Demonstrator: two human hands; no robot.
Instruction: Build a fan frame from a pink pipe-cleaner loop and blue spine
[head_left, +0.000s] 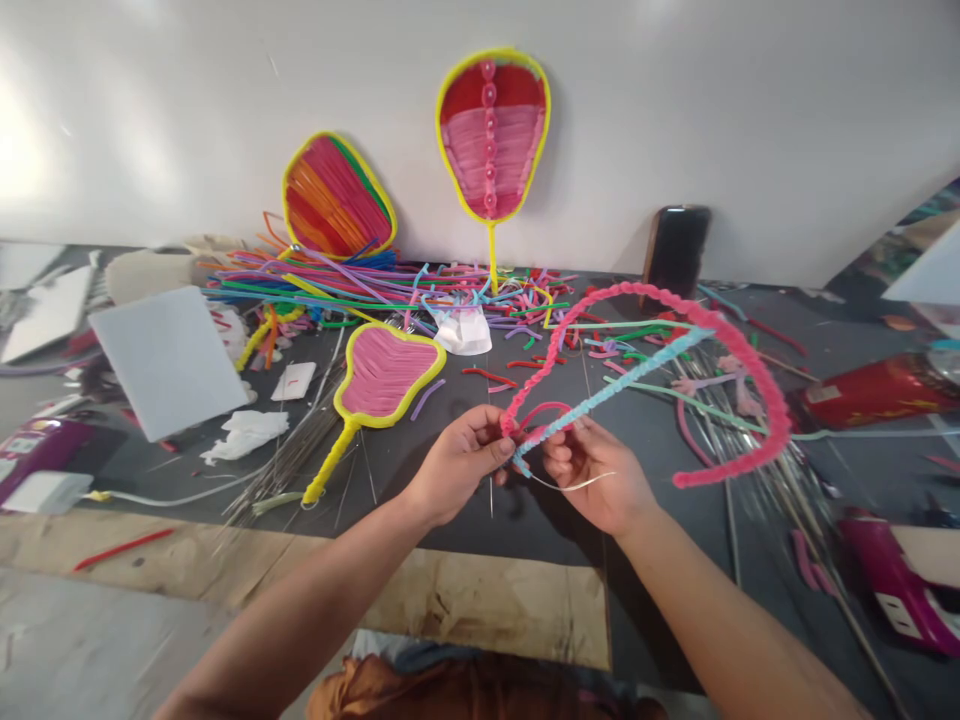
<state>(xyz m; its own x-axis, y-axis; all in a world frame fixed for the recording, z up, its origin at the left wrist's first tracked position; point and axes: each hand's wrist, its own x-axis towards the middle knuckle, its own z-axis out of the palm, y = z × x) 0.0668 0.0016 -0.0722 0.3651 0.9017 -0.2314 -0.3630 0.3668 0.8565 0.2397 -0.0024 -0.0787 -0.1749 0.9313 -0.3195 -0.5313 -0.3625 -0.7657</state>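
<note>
My left hand point(469, 462) pinches one end of a twisted pink pipe cleaner point(775, 405), which bends in a wide open curve up and to the right. Its far end hangs free above the table. My right hand point(600, 475) has its fingers closed at the lower end of a twisted light blue pipe cleaner point(622, 386), which slants up to the right across the pink curve. Both strands come together between my fingertips, where a small pink loop and a thin pale wire also show. The exact joint is partly hidden by my fingers.
A pink fan with yellow edging point(394, 372) lies left of my hands. Two more fans, one red-pink point(491, 140) and one orange-red point(337, 195), lean against the wall. Loose pipe cleaners point(300, 285), a phone point(677, 250), a red can point(870, 390) and thin metal wires point(787, 500) surround them.
</note>
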